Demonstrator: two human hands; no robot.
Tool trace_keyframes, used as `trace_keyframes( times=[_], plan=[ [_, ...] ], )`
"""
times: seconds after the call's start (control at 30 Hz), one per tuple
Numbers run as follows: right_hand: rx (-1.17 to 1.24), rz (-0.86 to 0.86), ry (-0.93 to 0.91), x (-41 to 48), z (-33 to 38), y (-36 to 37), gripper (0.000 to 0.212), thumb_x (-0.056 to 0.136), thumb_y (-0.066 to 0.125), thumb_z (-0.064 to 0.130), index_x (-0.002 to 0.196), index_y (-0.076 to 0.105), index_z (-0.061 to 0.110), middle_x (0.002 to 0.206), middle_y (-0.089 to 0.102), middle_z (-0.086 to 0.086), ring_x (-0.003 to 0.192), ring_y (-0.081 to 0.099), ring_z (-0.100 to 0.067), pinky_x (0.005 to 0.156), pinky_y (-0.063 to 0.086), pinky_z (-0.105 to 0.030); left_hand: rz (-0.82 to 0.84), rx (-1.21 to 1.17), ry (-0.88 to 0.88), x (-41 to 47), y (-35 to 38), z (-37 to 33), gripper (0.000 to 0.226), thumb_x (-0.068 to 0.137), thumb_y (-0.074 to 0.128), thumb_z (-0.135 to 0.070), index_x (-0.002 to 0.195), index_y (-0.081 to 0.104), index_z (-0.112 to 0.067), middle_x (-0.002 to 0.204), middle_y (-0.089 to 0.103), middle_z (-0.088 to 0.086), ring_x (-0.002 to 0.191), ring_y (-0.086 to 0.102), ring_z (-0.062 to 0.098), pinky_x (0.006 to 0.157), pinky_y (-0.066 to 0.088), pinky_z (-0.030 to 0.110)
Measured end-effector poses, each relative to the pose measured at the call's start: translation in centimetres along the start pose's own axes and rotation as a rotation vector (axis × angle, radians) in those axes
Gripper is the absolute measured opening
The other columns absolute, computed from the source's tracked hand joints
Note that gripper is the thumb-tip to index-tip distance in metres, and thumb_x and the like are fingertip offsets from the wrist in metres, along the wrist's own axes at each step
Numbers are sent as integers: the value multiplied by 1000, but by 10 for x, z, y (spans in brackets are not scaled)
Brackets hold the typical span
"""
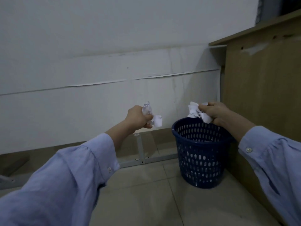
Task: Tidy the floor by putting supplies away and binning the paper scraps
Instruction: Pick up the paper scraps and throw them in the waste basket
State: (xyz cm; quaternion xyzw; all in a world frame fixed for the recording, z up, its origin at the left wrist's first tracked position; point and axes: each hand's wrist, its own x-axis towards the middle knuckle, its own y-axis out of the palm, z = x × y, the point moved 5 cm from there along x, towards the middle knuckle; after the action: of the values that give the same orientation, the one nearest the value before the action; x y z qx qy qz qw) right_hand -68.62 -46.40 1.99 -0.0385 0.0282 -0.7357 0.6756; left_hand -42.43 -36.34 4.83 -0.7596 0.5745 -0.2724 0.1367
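Left hand [138,117]: fingers curled round crumpled paper scraps [156,121], held left of the blue perforated wastebasket [200,160]. Right hand [215,114]: fingers clamp a second wad [194,111] above the basket's rim. Judged: scraps gathered, not yet dropped; supplies not in view.

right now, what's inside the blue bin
Only the bin's holed inner wall shows, with pale patches through the holes that may be paper. Its bottom is hidden by the near wall.
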Motion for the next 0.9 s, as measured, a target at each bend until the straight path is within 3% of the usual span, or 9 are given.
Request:
trace_keyframes(
  times=[0.13,0.23,0.3,0.5,0.6,0.73,0.9],
  plan=[
    [-20,-63,19,24,-22,-32,30,89,63,13,117,61,1,121,61,-19,94,56,-27,82,47,-35,8,-33,-10,27,44,-9,7,87,60,-5,84,59,2,83,62,19,42,64,9,49,56,20],
    [-43,-76,37,44,-39,-45,25,88,63,12,112,63,3,119,62,-18,89,56,-24,77,48,-32,14,9,0,47,81,-14,9,85,61,-8,82,62,1,85,66,21,75,71,31,74,60,42],
    [-22,-86,50,55,-51,-49,24,88,63,10,111,64,3,116,63,-17,84,56,-21,71,46,-28,47,28,12,57,107,-17,11,85,60,-8,78,62,1,82,66,22,83,70,36,78,58,49],
    [-41,-157,53,91,-80,-56,18,87,64,10,103,68,2,109,66,-16,101,60,-32,87,50,-38,138,-12,18,93,174,-8,27,88,55,-8,61,56,-8,67,63,11,50,60,13,64,59,33],
    [-76,-169,46,107,-95,-53,11,84,67,8,95,68,6,103,68,-16,93,61,-28,86,51,-38,157,-13,10,107,201,3,23,88,53,-7,66,57,-4,71,63,14,55,61,20,55,56,24],
    [-133,-170,52,114,-114,-51,6,81,66,5,85,67,9,90,66,-10,79,58,-22,70,45,-27,169,85,45,115,227,17,18,88,50,-7,72,57,-5,82,66,30,71,63,29,65,52,38],
    [-202,-142,62,122,-129,-48,12,83,65,4,94,67,10,92,61,-6,82,54,-21,72,43,-25,211,233,85,116,254,34,32,89,50,-6,59,41,-10,61,47,10,58,43,19,53,32,27]
  ],
)
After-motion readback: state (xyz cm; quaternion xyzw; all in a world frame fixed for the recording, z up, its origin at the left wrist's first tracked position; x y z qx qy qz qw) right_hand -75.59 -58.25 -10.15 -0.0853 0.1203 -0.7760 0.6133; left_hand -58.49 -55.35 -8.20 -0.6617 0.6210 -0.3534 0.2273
